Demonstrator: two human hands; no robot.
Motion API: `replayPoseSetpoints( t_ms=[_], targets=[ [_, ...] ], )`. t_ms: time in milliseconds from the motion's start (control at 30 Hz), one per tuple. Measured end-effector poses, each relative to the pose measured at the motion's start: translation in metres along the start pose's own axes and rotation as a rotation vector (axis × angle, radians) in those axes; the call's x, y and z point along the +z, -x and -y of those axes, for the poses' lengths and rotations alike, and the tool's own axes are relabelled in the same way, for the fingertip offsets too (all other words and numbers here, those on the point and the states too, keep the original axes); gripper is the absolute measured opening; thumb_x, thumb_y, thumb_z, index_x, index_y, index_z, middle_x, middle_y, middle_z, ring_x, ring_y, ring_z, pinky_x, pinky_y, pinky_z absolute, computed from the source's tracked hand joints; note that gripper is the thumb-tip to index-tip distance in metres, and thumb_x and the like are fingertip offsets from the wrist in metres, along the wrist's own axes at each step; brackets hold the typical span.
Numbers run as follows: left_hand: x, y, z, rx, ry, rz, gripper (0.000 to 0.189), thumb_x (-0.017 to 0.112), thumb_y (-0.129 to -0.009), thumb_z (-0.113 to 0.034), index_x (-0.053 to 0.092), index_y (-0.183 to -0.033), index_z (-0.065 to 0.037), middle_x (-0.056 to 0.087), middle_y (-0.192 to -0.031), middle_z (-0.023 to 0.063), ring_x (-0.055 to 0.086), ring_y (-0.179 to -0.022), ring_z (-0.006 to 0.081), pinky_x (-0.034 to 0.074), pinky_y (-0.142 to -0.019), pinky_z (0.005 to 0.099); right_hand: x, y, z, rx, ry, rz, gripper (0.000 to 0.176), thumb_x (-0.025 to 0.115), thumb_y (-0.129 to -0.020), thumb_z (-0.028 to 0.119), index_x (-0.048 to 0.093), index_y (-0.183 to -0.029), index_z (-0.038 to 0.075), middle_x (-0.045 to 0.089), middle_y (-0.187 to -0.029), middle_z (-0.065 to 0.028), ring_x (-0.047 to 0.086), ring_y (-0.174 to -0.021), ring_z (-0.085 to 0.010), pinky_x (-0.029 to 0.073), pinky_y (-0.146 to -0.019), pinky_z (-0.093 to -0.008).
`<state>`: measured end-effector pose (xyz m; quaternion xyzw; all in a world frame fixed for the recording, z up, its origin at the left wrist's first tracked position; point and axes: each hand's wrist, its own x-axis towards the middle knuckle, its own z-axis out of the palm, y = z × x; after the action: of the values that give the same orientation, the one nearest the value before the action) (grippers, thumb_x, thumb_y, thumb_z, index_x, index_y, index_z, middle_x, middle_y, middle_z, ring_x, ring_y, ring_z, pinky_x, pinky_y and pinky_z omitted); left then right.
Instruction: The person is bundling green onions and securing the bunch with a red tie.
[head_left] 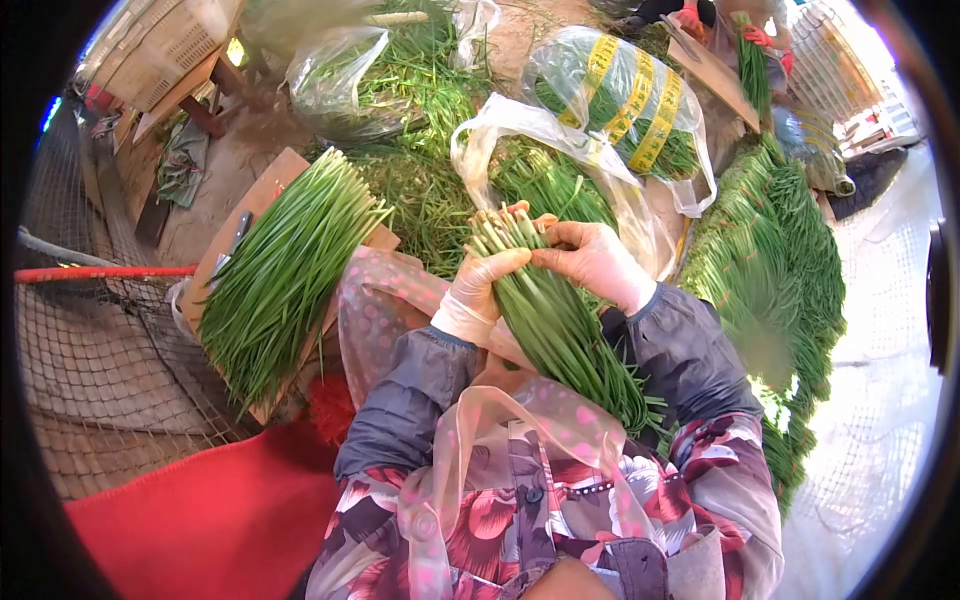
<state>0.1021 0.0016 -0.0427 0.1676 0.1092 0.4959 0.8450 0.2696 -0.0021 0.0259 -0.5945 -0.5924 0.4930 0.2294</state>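
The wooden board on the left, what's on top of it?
A heap of long green stalks covers much of the wooden board. Beside the heap, near the board's outer edge, lies what looks like a knife. Anything beneath the heap is hidden.

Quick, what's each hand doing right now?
Left hand: closed around the bundle of green stalks near its pale ends.
Right hand: fingers pinching at the same bundle's pale ends.
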Motion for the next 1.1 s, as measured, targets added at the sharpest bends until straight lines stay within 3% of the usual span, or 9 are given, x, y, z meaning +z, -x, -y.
replayPoseSetpoints(
  t_ms=[300, 400, 467, 600, 733, 800, 867, 933, 1100],
  targets=[
    [-0.006, 0.002, -0.003, 0.002, -0.035, 0.004, 0.065, 0.068, -0.074, -0.001, 0.040, -0.133, -0.005, 0.060, -0.117, 0.0166, 0.058, -0.110, 0.0283, 0.046, -0.097, 0.0415, -0.012, -0.008, -0.028, 0.131, -0.375, -0.030, 0.031, 0.059, -0.091, 0.024, 0.065, -0.110, 0.000, 0.064, -0.078, -0.0015, 0.051, -0.051, -0.0069, 0.041, -0.046, -0.0229],
    [-0.008, 0.005, -0.004, 0.031, -0.007, 0.026, 0.064, 0.068, -0.075, -0.002, 0.039, -0.132, -0.004, 0.064, -0.106, 0.0165, 0.062, -0.101, 0.0300, 0.051, -0.090, 0.0446, -0.050, -0.019, -0.070, 0.321, 0.160, -0.140, 0.030, 0.060, -0.088, 0.027, 0.068, -0.109, 0.008, 0.068, -0.077, -0.0097, 0.063, -0.067, -0.0142, 0.048, -0.058, -0.0277],
    [-0.012, 0.008, -0.007, -0.028, -0.068, 0.002, 0.063, 0.068, -0.075, -0.003, 0.040, -0.131, -0.004, 0.064, -0.102, 0.0153, 0.063, -0.097, 0.0298, 0.052, -0.086, 0.0450, -0.083, -0.031, -0.140, 0.253, 1.397, 0.366, 0.034, 0.061, -0.087, 0.033, 0.064, -0.118, 0.017, 0.067, -0.104, -0.0102, 0.065, -0.091, -0.0290, 0.051, -0.079, -0.0392],
    [0.001, 0.002, -0.009, -0.051, -0.141, -0.022, 0.062, 0.071, -0.073, -0.004, 0.043, -0.129, -0.003, 0.065, -0.102, 0.0147, 0.065, -0.093, 0.0279, 0.053, -0.085, 0.0413, -0.095, -0.045, -0.028, -0.217, 0.736, -0.014, 0.049, 0.060, -0.087, 0.029, 0.051, -0.132, 0.011, 0.060, -0.123, -0.0158, 0.057, -0.115, -0.0287, 0.044, -0.095, -0.0346],
    [0.023, -0.010, -0.010, -0.053, -0.290, 0.007, 0.061, 0.071, -0.076, -0.010, 0.043, -0.129, -0.001, 0.063, -0.106, 0.0143, 0.064, -0.096, 0.0296, 0.053, -0.085, 0.0432, -0.067, -0.062, 0.107, -0.541, 0.316, 0.217, 0.064, 0.055, -0.089, 0.044, 0.042, -0.138, 0.005, 0.055, -0.129, -0.0193, 0.052, -0.120, -0.0307, 0.040, -0.100, -0.0351],
    [0.029, -0.015, -0.011, -0.131, -0.296, 0.120, 0.065, 0.072, -0.075, -0.009, 0.042, -0.131, -0.004, 0.063, -0.109, 0.0122, 0.062, -0.102, 0.0235, 0.050, -0.090, 0.0377, -0.019, -0.084, 0.086, -1.209, 1.162, 0.552, 0.074, 0.055, -0.088, 0.052, 0.035, -0.142, 0.005, 0.048, -0.137, -0.0199, 0.045, -0.127, -0.0289, 0.036, -0.104, -0.0346],
    [0.032, -0.008, 0.003, -0.148, -0.215, -0.007, 0.060, 0.072, -0.075, -0.009, 0.045, -0.128, -0.004, 0.062, -0.110, 0.0124, 0.060, -0.104, 0.0239, 0.050, -0.089, 0.0373, 0.014, -0.059, 0.093, -0.211, 0.838, 0.712, 0.082, 0.052, -0.087, 0.060, 0.031, -0.144, 0.005, 0.036, -0.146, -0.0174, 0.036, -0.134, -0.0268, 0.029, -0.110, -0.0350],
    [0.029, -0.001, 0.016, -0.158, -0.060, -0.284, 0.050, 0.072, -0.076, -0.008, 0.052, -0.121, -0.003, 0.060, -0.113, 0.0127, 0.058, -0.109, 0.0246, 0.050, -0.088, 0.0365, 0.011, -0.074, 0.072, -0.265, 0.551, 0.716, 0.085, 0.050, -0.087, 0.063, 0.030, -0.145, 0.004, 0.031, -0.149, -0.0168, 0.033, -0.136, -0.0258, 0.026, -0.111, -0.0357],
    [0.019, -0.020, -0.005, 0.065, -0.202, -0.087, 0.022, 0.068, -0.076, 0.000, 0.058, -0.095, -0.003, 0.066, -0.083, 0.0120, 0.066, -0.078, 0.0242, 0.055, -0.075, 0.0369, -0.009, -0.055, 0.063, -0.447, -0.043, 0.389, 0.091, 0.061, -0.086, 0.050, 0.013, -0.149, 0.005, 0.031, -0.148, -0.0197, 0.033, -0.135, -0.0257, 0.030, -0.109, -0.0357]
  ],
)
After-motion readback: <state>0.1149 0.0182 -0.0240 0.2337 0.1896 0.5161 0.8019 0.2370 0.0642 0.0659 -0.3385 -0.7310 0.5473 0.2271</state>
